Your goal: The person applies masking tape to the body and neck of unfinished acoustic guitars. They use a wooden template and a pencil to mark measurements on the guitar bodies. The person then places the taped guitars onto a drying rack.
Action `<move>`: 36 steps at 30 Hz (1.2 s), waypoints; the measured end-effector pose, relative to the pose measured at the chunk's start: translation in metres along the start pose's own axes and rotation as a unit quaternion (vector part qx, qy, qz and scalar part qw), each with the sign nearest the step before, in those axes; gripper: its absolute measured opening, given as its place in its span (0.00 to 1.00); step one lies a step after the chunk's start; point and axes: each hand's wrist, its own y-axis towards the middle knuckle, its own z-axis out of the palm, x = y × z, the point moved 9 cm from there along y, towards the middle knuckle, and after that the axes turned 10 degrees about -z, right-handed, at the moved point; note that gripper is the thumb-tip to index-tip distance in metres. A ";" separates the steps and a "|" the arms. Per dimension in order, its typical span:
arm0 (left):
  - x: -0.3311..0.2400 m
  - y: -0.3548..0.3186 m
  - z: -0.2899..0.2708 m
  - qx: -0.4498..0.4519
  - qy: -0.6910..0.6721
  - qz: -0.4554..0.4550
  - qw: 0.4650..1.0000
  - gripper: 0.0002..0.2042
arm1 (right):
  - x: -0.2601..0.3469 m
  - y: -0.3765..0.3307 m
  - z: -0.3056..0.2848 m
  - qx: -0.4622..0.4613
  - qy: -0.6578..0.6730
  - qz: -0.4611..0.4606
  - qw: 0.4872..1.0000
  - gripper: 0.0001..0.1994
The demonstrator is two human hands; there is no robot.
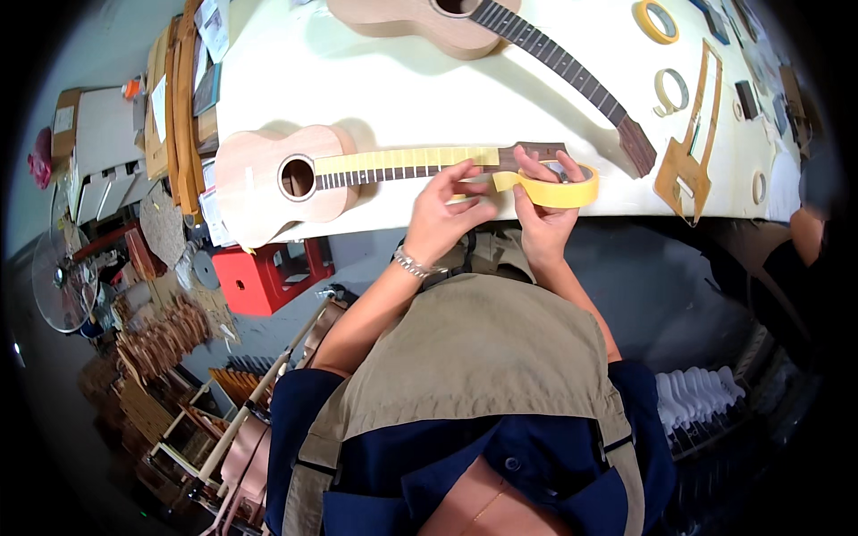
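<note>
An unfinished pale wooden ukulele [255, 183] lies along the table's near edge, its neck pointing right. Yellow masking tape strips [393, 161] cover the far half of its fretboard, leaving dark frets bare on the near side. My right hand [547, 230] grips a roll of yellow masking tape [572, 192] beside the headstock [536, 150]. A short loose tape end sticks out from the roll toward my left hand [440, 216]. That hand, with a metal watch at the wrist, hovers by the neck, its fingers apart and slightly bent.
A second ukulele [429, 27] lies at the far side, neck slanting right. More tape rolls [657, 22] and a wooden template [684, 174] lie on the right. A red stool [259, 281] stands below the table at left. Part of another person [804, 237] shows at far right.
</note>
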 end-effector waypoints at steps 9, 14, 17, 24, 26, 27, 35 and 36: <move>-0.031 -0.024 -0.116 -0.132 0.082 0.036 0.987 0.04 | -0.041 -0.007 -0.081 -0.257 0.594 0.189 0.739 0.26; -0.093 -0.029 -0.225 -0.280 0.371 0.167 0.869 0.06 | -0.014 0.013 -0.102 -0.041 -0.147 0.024 0.988 0.36; -0.077 -0.008 -0.242 -0.253 0.370 0.152 0.881 0.07 | -0.005 0.020 -0.036 0.197 -0.593 -0.131 0.770 0.42; -0.081 -0.005 -0.227 -0.255 0.461 0.127 0.840 0.07 | -0.025 0.027 -0.077 0.078 -0.474 0.015 0.877 0.44; -0.084 -0.008 -0.223 -0.275 0.488 0.133 0.818 0.08 | -0.025 0.026 -0.077 0.063 -0.436 0.019 0.898 0.44; -0.085 -0.009 -0.222 -0.285 0.501 0.135 0.806 0.09 | -0.023 0.026 -0.076 0.058 -0.420 0.012 0.906 0.44; -0.094 -0.031 -0.212 -0.339 0.439 0.283 0.782 0.18 | -0.036 0.018 -0.082 0.056 -0.372 0.048 0.925 0.43; -0.096 -0.038 -0.212 -0.378 0.395 0.311 0.777 0.21 | -0.035 0.018 -0.083 0.060 -0.378 0.039 0.923 0.44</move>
